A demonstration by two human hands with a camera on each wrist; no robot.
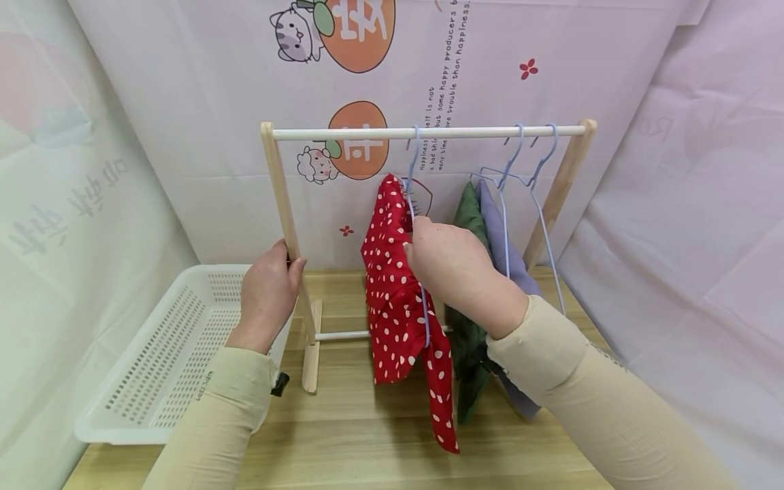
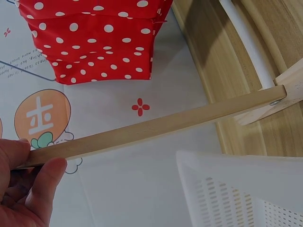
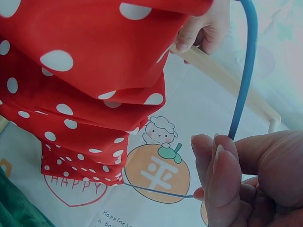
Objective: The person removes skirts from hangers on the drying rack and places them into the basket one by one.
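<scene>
The left hand [image 1: 267, 289] grips the rack [image 1: 279, 184], best kept steady; the right hand [image 1: 456, 265] pinches the hanger [image 3: 247, 71]; gentle handling should keep the red cloth [image 1: 392, 292] on.

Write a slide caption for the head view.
Left hand grips the rack; right hand holds a hanger with spotted red clothing.

You can read "平" on an orange fruit [image 3: 137, 163], "HAPPY" in a red heart [image 3: 71, 205], plus "but some happy producers" and "trouble than happiness", all on the backdrop [image 1: 214, 102]; your left sleeve's [image 1: 214, 422] lettering is too small.
</scene>
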